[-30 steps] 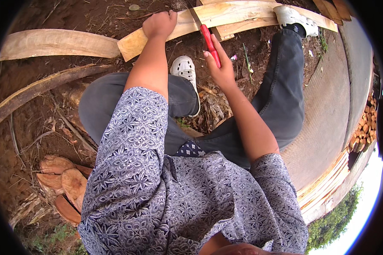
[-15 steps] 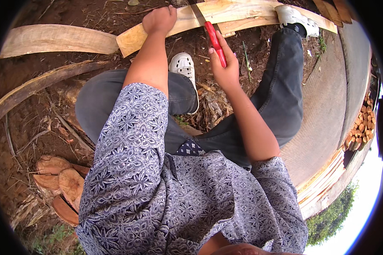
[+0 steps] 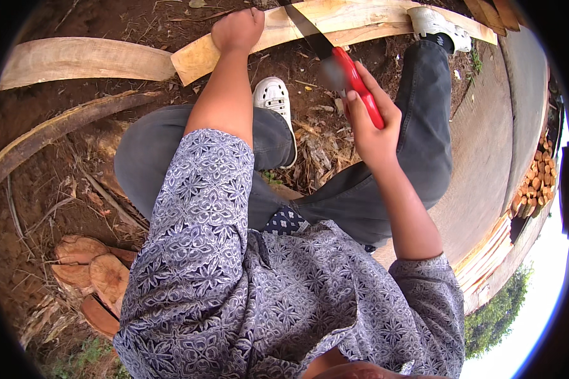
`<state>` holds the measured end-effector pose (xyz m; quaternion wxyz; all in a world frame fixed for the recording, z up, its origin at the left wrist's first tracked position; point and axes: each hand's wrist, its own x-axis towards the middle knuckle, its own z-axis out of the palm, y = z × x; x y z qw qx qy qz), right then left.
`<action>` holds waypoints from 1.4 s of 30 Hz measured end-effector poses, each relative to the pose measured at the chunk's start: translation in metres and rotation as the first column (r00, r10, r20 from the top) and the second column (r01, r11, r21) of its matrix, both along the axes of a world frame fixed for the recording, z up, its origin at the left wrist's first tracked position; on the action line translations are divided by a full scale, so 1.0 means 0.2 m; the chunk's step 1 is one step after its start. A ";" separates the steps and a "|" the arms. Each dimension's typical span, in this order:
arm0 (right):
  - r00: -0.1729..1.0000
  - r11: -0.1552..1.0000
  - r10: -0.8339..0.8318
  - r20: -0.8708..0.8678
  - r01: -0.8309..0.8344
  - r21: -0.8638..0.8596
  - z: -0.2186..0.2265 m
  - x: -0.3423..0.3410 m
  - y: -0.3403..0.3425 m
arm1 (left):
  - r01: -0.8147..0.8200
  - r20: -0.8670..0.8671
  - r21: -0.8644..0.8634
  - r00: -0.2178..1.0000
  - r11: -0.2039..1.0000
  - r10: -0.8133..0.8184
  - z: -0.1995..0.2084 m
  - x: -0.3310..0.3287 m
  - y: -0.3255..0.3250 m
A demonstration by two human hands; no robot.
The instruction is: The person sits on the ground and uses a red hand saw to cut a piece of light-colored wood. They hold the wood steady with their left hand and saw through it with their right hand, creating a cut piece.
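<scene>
My right hand (image 3: 376,129) is closed round the red handle of a hand saw (image 3: 353,71). The dark blade slants up and left from the handle across a pale wooden plank (image 3: 360,18), its far end cut off by the picture's top edge. To the left of the blade, my left hand (image 3: 238,30) bears down on the same plank with curled fingers, partly hidden on the far side. My right foot, in a white clog (image 3: 427,24), rests on the plank's right part. The other white clog (image 3: 273,98) is on the ground between the arms.
Another pale board (image 3: 82,60) lies at the left, meeting the plank's end. Below it is a bark-edged strip (image 3: 57,129). Cut wood pieces (image 3: 107,278) lie at lower left. A stack of cut wood (image 3: 537,177) and a paved strip (image 3: 480,139) are at the right.
My right hand has drawn the saw back, down and to the right, so more of the blade shows. My left hand stays in place on the plank.
</scene>
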<state>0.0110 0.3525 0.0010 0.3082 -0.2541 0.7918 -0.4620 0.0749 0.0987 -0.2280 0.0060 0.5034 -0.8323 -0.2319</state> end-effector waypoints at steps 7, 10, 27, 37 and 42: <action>0.990 0.998 -0.028 -0.141 0.020 -0.060 -0.44 -0.06 -0.37 | -0.008 0.004 -0.006 1.000 1.000 0.008 0.00 -0.02 -0.01; 0.994 0.992 -0.022 -0.111 0.007 -0.127 -0.54 0.04 -0.25 | -0.015 -0.022 -0.028 1.000 0.999 0.015 -0.01 0.00 -0.04; 1.000 0.999 0.001 0.027 -0.002 0.044 -0.16 0.08 0.15 | -0.006 0.081 0.101 0.997 0.995 -0.003 0.07 -0.03 -0.05; 0.997 0.999 0.023 -0.079 -0.026 -0.039 -0.15 0.01 -0.05 | 0.004 0.052 0.098 0.999 0.995 -0.009 0.03 -0.02 -0.06; 0.975 0.995 -0.028 -0.222 0.007 -0.095 -0.47 0.07 -0.33 | -0.027 0.004 0.042 1.000 0.999 0.026 0.07 -0.08 -0.03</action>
